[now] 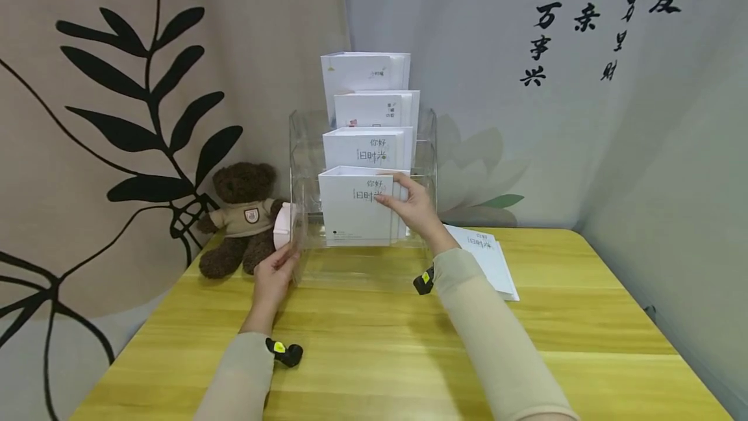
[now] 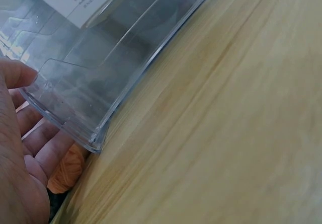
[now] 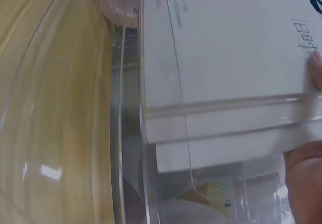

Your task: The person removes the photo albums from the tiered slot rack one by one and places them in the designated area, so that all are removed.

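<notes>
Passage is free over the table [image 1: 350,356] before the clear rack [image 1: 306,154]; a teddy bear [image 1: 242,219] blocks its left.

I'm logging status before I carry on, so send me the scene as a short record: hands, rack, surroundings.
left hand: holds the left side of the clear rack
right hand: grips the right edge of the front booklets
rear tiers: three more sets of white booklets
right of rack: loose booklets lying on the table, partly hidden by the sleeve
left of rack: brown teddy bear, seated
</notes>
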### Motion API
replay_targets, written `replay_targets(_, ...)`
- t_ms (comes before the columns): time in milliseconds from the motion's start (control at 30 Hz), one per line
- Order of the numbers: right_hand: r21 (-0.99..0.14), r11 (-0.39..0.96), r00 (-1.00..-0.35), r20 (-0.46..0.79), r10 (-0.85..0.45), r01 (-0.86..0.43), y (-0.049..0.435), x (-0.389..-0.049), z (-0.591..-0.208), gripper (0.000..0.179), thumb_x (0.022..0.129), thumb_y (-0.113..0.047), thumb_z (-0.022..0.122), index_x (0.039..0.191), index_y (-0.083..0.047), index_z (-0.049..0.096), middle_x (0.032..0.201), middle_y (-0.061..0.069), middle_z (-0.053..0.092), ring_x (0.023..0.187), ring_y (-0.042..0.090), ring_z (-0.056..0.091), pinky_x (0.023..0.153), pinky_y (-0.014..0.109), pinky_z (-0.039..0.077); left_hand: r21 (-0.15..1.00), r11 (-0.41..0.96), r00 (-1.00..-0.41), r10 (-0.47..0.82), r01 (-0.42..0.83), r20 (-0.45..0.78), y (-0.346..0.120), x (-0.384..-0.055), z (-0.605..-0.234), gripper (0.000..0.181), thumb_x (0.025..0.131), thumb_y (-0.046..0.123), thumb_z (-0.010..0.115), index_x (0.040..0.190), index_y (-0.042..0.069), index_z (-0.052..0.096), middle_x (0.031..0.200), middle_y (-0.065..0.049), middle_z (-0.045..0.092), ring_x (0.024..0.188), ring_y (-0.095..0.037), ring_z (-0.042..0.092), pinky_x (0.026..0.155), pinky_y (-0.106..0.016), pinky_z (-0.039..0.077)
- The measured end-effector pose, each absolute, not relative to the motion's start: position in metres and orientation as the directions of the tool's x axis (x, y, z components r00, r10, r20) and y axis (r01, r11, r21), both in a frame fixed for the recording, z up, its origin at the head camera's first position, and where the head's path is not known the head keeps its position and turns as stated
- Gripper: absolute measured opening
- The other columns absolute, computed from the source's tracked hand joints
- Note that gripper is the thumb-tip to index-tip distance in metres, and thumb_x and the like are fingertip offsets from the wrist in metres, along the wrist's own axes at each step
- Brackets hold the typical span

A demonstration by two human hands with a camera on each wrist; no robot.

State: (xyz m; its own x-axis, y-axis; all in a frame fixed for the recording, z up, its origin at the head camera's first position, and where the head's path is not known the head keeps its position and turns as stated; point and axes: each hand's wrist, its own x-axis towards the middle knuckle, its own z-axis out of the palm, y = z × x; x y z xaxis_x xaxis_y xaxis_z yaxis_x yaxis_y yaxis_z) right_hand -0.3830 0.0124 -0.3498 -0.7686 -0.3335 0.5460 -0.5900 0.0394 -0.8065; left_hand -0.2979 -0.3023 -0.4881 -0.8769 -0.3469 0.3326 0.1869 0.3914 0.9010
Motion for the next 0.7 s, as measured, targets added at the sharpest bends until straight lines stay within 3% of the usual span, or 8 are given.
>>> replay_targets(133,-0.807,0.089,-0.795,0.545,-0.267,-0.584,0.009,-0.391,-0.356,0.044,0.086,-0.010,0.081,0.127,-0.016,0.068,0.117,0.006,0.073,0.098,0.023,0.072,0.079,0.035,0.059,0.899,0.398,-0.875,-0.352,0.181,0.332,-0.302,-0.299,-0.486,0.040,0.096,0.029,0.071,0.134,0.017,0.067,0.123,-0.009,0.070,0.113,-0.024,0.066,0.078,-0.007,0.045)
replay_targets(267,-0.768,0.068,-0.756,0.604,-0.253,-0.637,0.008,-0.390,-0.356,0.042,0.084,-0.008,0.082,0.123,-0.016,0.071,0.116,0.005,0.074,0.098,0.022,0.072,0.079,0.035,0.059,0.892,0.403,-0.853,-0.372,0.206,0.366,-0.300,-0.299,-0.485,0.036,0.095,0.023,0.073,0.130,0.016,0.070,0.117,-0.009,0.072,0.105,-0.022,0.068,0.074,-0.008,0.046)
replay_targets(367,-0.684,0.099,-0.683,0.687,-0.248,-0.723,0.008,-0.389,-0.355,0.040,0.082,-0.008,0.083,0.120,-0.017,0.073,0.113,0.003,0.075,0.097,0.019,0.072,0.079,0.032,0.059,0.879,0.422,-0.836,-0.380,0.223,0.395,-0.299,-0.299,-0.485,0.032,0.094,0.022,0.074,0.126,0.017,0.073,0.114,-0.008,0.073,0.099,-0.013,0.068,0.072,-0.008,0.047)
replay_targets(500,-0.512,0.175,-0.541,0.793,-0.280,-0.841,0.004,-0.384,-0.349,0.036,0.081,-0.009,0.085,0.115,-0.016,0.075,0.111,0.000,0.075,0.098,0.016,0.072,0.082,0.031,0.057,0.867,0.447,-0.818,-0.399,0.221,0.414,-0.298,-0.298,-0.485,0.029,0.093,0.022,0.075,0.122,0.018,0.075,0.110,-0.006,0.074,0.091,-0.003,0.066,0.068,-0.009,0.047)
replay_targets(600,-0.416,0.169,-0.449,0.827,-0.338,-0.893,-0.001,-0.378,-0.342,0.034,0.082,-0.008,0.084,0.115,-0.014,0.075,0.111,0.001,0.075,0.102,0.016,0.070,0.087,0.032,0.056,0.863,0.456,-0.806,-0.416,0.217,0.422,-0.298,-0.297,-0.486,0.029,0.091,0.021,0.076,0.120,0.018,0.076,0.107,-0.007,0.075,0.092,-0.009,0.068,0.066,-0.008,0.046)
replay_targets(700,-0.368,0.160,-0.401,0.835,-0.376,-0.916,-0.004,-0.372,-0.337,0.034,0.083,-0.008,0.083,0.115,-0.014,0.074,0.112,0.001,0.075,0.104,0.015,0.069,0.089,0.031,0.054,0.859,0.466,-0.803,-0.417,0.214,0.427,-0.298,-0.297,-0.487,0.029,0.091,0.020,0.076,0.120,0.018,0.076,0.107,-0.007,0.075,0.098,-0.016,0.069,0.069,-0.005,0.045)
